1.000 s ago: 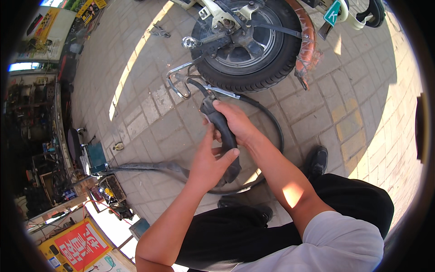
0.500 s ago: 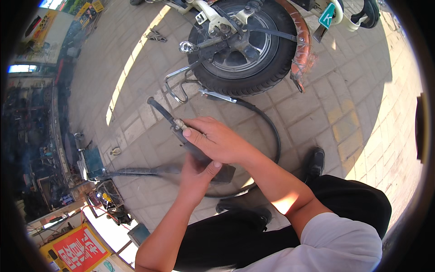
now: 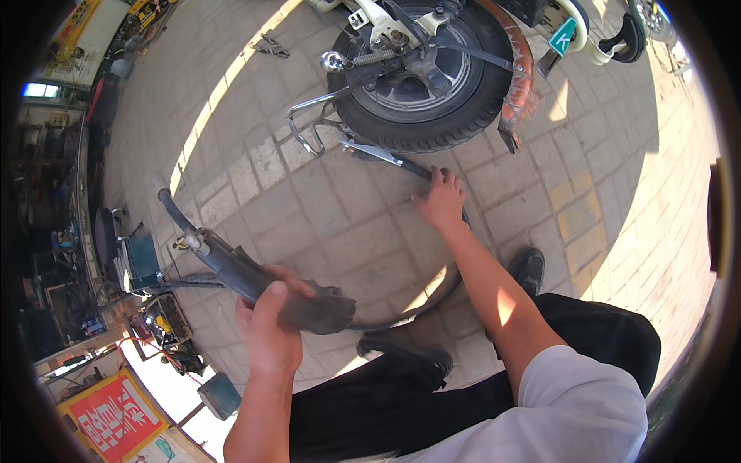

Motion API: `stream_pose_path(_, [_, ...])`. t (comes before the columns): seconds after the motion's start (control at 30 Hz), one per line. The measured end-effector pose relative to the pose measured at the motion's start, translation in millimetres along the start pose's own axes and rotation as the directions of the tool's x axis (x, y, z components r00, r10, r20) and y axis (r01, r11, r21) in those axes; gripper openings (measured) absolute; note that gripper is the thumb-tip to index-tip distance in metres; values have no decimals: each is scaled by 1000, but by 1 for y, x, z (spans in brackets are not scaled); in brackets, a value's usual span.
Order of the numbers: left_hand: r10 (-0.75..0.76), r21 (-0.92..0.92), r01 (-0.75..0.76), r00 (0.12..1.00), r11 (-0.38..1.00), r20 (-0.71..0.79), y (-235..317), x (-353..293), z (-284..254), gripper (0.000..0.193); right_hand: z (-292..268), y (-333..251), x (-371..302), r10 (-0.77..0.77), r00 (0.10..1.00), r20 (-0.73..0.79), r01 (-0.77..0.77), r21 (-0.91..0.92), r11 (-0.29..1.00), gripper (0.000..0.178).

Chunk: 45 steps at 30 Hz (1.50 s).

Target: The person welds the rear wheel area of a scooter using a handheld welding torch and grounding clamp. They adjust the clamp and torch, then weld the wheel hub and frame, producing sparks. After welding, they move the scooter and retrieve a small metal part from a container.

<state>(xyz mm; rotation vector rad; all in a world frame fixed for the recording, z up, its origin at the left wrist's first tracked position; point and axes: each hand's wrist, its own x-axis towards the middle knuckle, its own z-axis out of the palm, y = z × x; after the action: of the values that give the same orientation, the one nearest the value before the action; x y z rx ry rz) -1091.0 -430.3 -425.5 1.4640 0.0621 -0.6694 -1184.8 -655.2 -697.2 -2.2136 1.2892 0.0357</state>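
Note:
My left hand (image 3: 270, 320) is wrapped round a flat dark piece, rubber-like, with a ragged near end (image 3: 328, 310). A short black hose stub and a small metal fitting (image 3: 194, 242) sit at its far end. I cannot make out its exact kind. My right hand (image 3: 445, 202) reaches over a black hose (image 3: 417, 168), thumb and fingers apart, fingertips at the hose. Whether they touch it is unclear. At the hose's end a silver lever-like tool (image 3: 372, 152) lies on the paving, just below a wheel (image 3: 421, 77).
The wheel belongs to a tipped two-wheeler with a bent chrome stand (image 3: 309, 131) and a rusty orange mudguard (image 3: 521, 77). Small dark pliers-like tool (image 3: 270, 46) lies farther off. Shelves (image 3: 46, 216), a teal box (image 3: 143, 255) and a red-yellow sign (image 3: 116, 417) line the left.
My right hand has left the dark piece and moved right and away to the hose. My left hand has carried the dark piece to the left.

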Motion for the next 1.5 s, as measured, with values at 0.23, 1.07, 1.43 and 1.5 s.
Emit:
stream_pose_path(0.23, [-47, -25, 46, 998, 999, -48, 3, -9, -17, 28, -5, -14, 56, -80, 987, 140, 125, -346, 930, 96])
stream_pose_path(1.07, [-104, 175, 167, 941, 970, -322, -34, -28, -15, 21, -288, -25, -1, -189, 814, 548, 324, -158, 933, 51])
stream_pose_path(1.43, [-206, 444, 397, 884, 803, -419, 187, -138, -71, 21, -650, 245, 121, 419, 892, -168, -429, -29, 903, 59])
stream_pose_path(1.5, [-231, 460, 525, 800, 716, -554, 202, -168, -54, 22, -636, 250, 184, 413, 904, -108, -409, 56, 911, 60])
